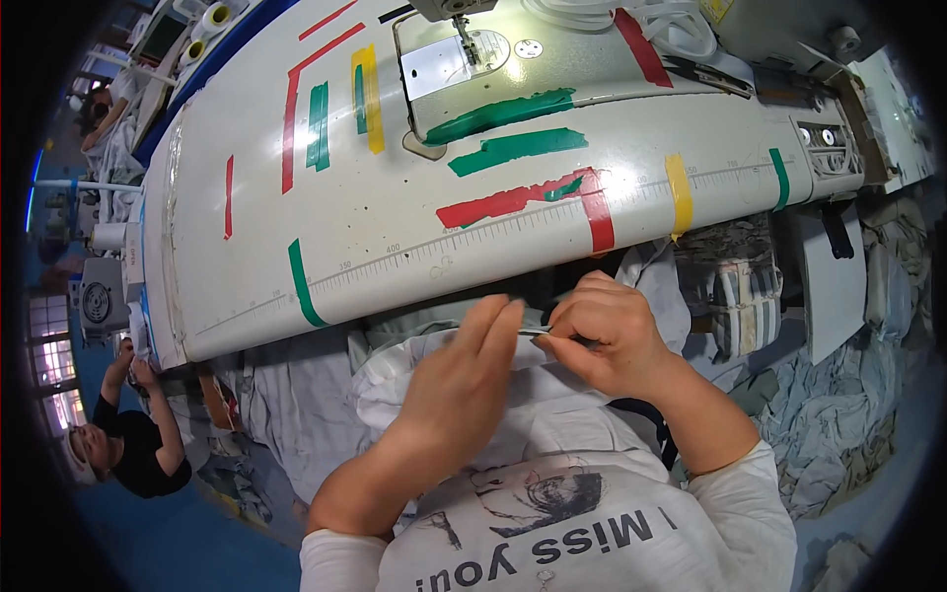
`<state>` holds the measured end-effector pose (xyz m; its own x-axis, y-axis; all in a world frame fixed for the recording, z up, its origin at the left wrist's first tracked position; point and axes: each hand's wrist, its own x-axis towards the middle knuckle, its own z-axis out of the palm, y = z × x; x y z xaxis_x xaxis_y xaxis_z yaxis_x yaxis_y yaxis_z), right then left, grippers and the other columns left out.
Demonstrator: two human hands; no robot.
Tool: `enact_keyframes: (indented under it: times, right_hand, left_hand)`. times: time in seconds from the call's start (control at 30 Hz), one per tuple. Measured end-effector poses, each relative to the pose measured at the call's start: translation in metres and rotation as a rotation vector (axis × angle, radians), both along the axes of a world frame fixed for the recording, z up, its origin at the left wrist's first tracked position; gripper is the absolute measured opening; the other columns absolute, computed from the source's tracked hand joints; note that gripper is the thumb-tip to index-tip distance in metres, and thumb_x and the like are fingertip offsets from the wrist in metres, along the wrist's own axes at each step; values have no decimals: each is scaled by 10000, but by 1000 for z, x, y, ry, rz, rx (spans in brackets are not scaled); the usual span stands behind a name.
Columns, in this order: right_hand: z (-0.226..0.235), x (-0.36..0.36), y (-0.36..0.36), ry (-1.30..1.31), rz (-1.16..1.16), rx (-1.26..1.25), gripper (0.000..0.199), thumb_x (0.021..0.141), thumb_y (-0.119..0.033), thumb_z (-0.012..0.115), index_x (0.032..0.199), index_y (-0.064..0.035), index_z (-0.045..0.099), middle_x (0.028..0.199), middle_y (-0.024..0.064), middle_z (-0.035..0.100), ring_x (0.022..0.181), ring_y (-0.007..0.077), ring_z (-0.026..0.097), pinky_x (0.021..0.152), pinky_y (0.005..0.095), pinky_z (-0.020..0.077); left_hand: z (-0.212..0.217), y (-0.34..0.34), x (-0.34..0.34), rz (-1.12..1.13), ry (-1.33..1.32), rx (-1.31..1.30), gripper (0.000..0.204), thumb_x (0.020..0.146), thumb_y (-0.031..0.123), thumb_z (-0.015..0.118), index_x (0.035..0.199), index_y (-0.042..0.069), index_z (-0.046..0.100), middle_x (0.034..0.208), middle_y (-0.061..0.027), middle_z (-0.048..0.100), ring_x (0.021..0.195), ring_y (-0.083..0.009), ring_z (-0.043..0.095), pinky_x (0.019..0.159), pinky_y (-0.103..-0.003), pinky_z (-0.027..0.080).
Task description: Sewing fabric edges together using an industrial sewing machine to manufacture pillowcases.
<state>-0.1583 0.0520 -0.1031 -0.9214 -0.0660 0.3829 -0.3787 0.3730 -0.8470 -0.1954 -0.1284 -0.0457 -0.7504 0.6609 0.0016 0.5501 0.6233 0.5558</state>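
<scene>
Just off the front edge of a sewing table (237, 286), my two hands meet above my lap. My right hand (612, 331) is closed in a pinch, its thumb and forefinger on a thin, pale and dark piece (534, 331) too small to name. My left hand (464, 370) comes against the same piece from the other side, fingers together and slightly blurred; its fingertips are partly hidden. Pale grey and white cloth (390, 370) lies bunched beneath both hands. A sewing machine's needle and presser foot (468, 44) stand over the metal plate at the far side.
Dark scissors or snips (712, 77) rest at the table's right, by white cord (681, 30). Bundled cloth strips (745, 306) hang below the edge. Heaped grey cloth (819, 424) lies to the right. Another person (128, 449) works at far left, near thread cones (215, 17).
</scene>
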Motion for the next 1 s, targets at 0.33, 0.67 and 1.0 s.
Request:
enact_keyframes:
  times: [0.33,0.67,1.0]
  right_hand:
    - [-11,-7,14,66,81,107,100,634,-30,663,683,-28,576,731,89,610,647,259,553,649,354,418]
    - [50,-2,11,110,142,108,86,610,-6,638,678,-31,592,701,89,608,589,251,518,605,337,388]
    - [104,17,7,56,39,167,146,734,-126,662,698,-1,596,703,97,600,631,215,501,615,321,363]
  left_hand:
    - [23,-33,-6,-51,219,63,222,700,-29,601,917,17,582,791,-121,565,687,-304,568,593,-382,463]
    - [99,-165,19,525,454,52,86,780,-54,546,822,-30,617,759,-131,583,691,-233,566,626,-296,432]
    - [86,-200,17,549,261,300,57,808,3,576,830,-10,627,713,-103,575,615,-201,539,557,-271,409]
